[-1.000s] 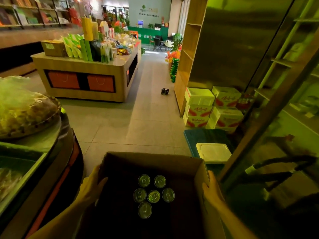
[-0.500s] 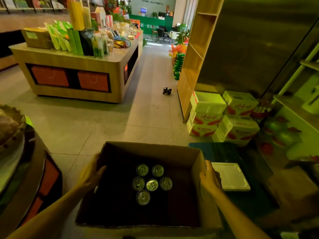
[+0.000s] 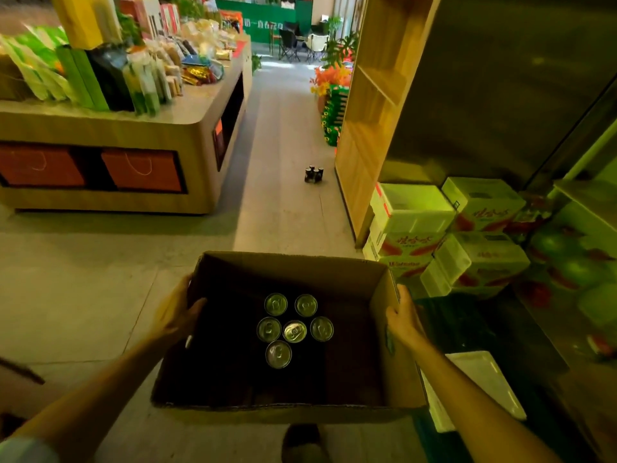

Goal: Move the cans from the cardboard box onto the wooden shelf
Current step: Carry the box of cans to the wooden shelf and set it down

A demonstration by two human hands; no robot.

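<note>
I carry an open cardboard box (image 3: 290,269) in front of me above the floor. Several upright cans (image 3: 293,330) with silver tops stand clustered in its middle. My left hand (image 3: 178,312) grips the box's left wall, fingers curled inside. Gripping the right wall is my right hand (image 3: 402,317). The wooden shelf (image 3: 370,105) stands ahead on the right, its visible compartments bare. A few more dark cans (image 3: 314,174) stand on the floor by the shelf's foot.
A wooden display island (image 3: 187,135) loaded with packaged goods fills the left. Stacked white cartons (image 3: 414,208) and a white tray (image 3: 480,379) sit on the right beside the shelf. A tiled aisle (image 3: 283,128) runs between island and shelf. My shoe (image 3: 302,442) shows below the box.
I have walked forward with the box; the shelf and island are closer. The round counter with baskets on the left has slid out of view. Both hands keep their grip.
</note>
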